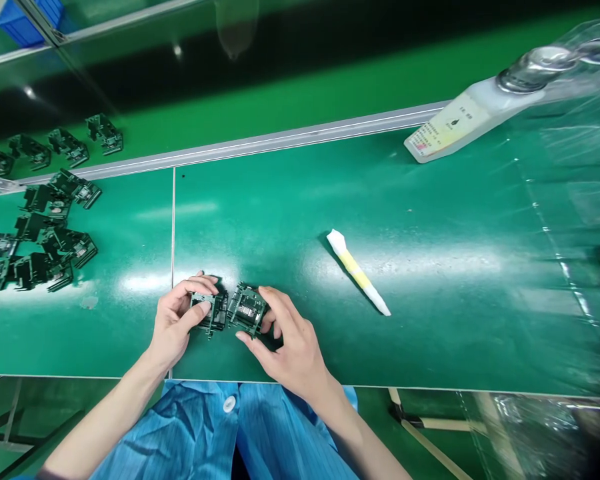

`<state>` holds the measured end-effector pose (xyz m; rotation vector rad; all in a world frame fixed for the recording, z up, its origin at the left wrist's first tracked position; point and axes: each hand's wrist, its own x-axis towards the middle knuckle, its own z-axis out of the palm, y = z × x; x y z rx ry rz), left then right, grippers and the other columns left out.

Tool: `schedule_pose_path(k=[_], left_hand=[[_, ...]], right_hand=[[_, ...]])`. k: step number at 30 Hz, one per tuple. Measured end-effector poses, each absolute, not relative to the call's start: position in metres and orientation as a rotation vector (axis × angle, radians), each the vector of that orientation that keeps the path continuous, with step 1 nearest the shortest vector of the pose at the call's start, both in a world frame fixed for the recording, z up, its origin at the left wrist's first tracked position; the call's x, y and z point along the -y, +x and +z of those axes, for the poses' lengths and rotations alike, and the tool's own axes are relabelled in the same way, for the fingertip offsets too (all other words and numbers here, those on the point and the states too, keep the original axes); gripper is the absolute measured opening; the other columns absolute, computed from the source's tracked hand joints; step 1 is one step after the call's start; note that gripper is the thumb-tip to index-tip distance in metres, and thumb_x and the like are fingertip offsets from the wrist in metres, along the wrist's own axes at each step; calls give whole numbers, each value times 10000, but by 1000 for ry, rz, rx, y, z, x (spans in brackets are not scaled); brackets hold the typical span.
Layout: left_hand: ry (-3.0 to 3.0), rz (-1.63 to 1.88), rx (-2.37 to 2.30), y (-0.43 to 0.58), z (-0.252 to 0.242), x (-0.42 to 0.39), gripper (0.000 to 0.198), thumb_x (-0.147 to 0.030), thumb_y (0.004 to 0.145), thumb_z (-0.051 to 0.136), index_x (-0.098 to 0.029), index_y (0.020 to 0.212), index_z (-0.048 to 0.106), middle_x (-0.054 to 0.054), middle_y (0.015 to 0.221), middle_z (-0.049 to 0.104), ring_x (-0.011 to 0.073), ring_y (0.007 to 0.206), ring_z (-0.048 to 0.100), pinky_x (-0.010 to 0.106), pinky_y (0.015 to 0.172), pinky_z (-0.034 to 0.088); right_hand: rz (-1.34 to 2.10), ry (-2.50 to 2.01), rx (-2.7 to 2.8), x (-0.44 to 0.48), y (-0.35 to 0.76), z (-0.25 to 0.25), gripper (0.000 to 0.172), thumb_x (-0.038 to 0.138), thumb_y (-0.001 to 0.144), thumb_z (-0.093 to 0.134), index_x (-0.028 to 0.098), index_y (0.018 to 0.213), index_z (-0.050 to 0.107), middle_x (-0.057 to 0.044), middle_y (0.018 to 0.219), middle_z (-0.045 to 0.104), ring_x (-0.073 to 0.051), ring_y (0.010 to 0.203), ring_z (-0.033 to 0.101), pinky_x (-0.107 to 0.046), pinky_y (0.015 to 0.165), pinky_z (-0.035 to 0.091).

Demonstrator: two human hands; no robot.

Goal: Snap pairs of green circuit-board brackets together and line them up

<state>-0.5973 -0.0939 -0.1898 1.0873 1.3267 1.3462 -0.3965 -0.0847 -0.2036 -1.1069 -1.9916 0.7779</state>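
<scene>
Near the front of the green table, my left hand [183,317] grips a small dark green circuit-board assembly [216,315], its thumb lying across the top. A second circuit-board assembly [247,308] of the same look sits just to the right, held between the thumb and fingers of my right hand [287,337]. The two assemblies are side by side and almost touching; whether they are joined I cannot tell. Right of my hands lies a white stick with a yellow band [354,267], slanting across the table.
Several similar assemblies [45,233] crowd the left of the table [260,200], with more [67,147] on the ledge behind. A white labelled bottle [473,120] stands at the back right beside clear plastic sheeting [570,233]. A blue bin [27,23] is at the upper left.
</scene>
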Motion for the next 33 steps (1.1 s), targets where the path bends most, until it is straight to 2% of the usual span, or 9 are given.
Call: schedule_pose_path(k=[7, 13, 15, 18, 21, 23, 26, 30, 33], left_hand=[[1103, 1324, -1339, -598, -189, 95, 113, -332, 806, 742, -234, 834, 695, 17, 855, 735, 206, 884, 689, 516, 1219, 252], [1186, 1307, -1309, -605, -192, 93, 127, -327, 799, 753, -226, 857, 702, 37, 877, 743, 244, 1005, 691, 526, 1197, 306], [1235, 1329, -1311, -608, -185, 94, 182, -278, 790, 765, -236, 958, 711, 50, 1013, 749, 252, 1122, 661, 503, 1185, 337], [1392, 1334, -1326, -606, -164, 97, 439, -216, 792, 757, -268, 1217, 660, 68, 1317, 667, 268, 1378, 494, 469, 1225, 290], [1540, 1204, -1219, -593, -138, 101, 467, -211, 853, 685, -279, 1309, 616, 61, 1388, 631, 261, 1447, 416, 447, 1233, 296], [1520, 1133, -1127, -580, -126, 102, 397, -204, 881, 639, -279, 1271, 642, 64, 1335, 668, 260, 1397, 485, 436, 1172, 399], [1412, 1161, -1083, -564, -118, 105, 242, -175, 886, 615, -267, 1085, 716, 57, 1165, 742, 240, 1222, 635, 376, 1019, 535], [1336, 1235, -1084, -552, -116, 113, 180, -157, 880, 624, -260, 977, 735, 39, 1075, 764, 176, 1007, 712, 274, 884, 575], [1361, 1249, -1083, -547, -114, 120, 181, -150, 875, 632, -263, 962, 743, 29, 1020, 771, 159, 971, 716, 250, 880, 571]], right_hand=[[807, -1118, 1994, 86, -397, -203, 540, 335, 935, 594, 218, 1423, 395, -144, 1268, 617, -126, 622, 636, -306, 582, 601], [825, -1127, 1986, 85, -396, -206, 585, 327, 905, 626, 237, 1437, 401, -132, 1274, 624, -123, 616, 637, -314, 602, 614], [813, -1119, 1955, 86, -395, -201, 590, 301, 894, 635, 245, 1434, 404, -120, 1262, 634, -121, 612, 637, -309, 595, 614], [731, -1089, 1937, 91, -392, -183, 589, 272, 902, 627, 244, 1441, 392, -122, 1262, 641, -129, 635, 656, -303, 597, 614], [632, -1044, 1987, 101, -392, -163, 615, 270, 913, 614, 241, 1471, 358, -132, 1259, 650, -175, 735, 710, -336, 665, 633], [572, -1008, 1995, 107, -393, -153, 647, 245, 906, 604, 244, 1492, 330, -132, 1256, 658, -209, 824, 733, -350, 702, 642], [508, -948, 1952, 114, -394, -146, 678, 205, 890, 602, 230, 1503, 313, -140, 1272, 657, -237, 949, 736, -340, 729, 651], [483, -893, 1899, 122, -392, -144, 648, 228, 902, 605, 206, 1487, 328, -143, 1268, 662, -261, 1092, 702, -345, 782, 654], [492, -834, 1924, 125, -387, -145, 604, 221, 908, 598, 184, 1456, 347, -153, 1271, 657, -250, 1107, 696, -332, 795, 649]])
